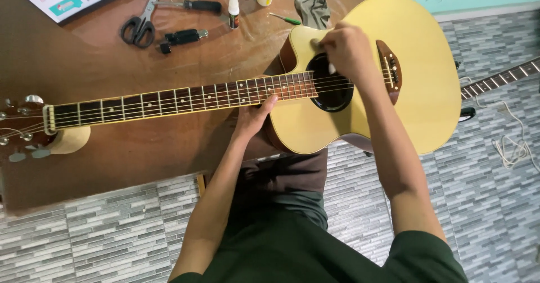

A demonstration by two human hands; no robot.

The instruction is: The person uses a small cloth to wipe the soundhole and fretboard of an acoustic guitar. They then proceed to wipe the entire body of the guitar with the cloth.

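Head cam looks straight down on an acoustic guitar [416, 46] lying face up across a brown table [112, 153], body to the right and hanging off the table's edge over the grey tiled floor [84, 232], headstock [22, 128] way off to the left. Left hand [253, 117] sits at the near side of the neck where it meets the body, fingers loosely curled with a fingertip touching the edge of the fretboard [180, 100], not really gripping anything. Right hand [349, 49] is over the soundhole [332, 97], fingers bunched and pinching something small and white, can't tell what it is. On the far side of the table there's a pair of scissors [140, 24], a black-handled screwdriver [191, 5], a small white bottle [233, 8] and a grey rag [312, 6].
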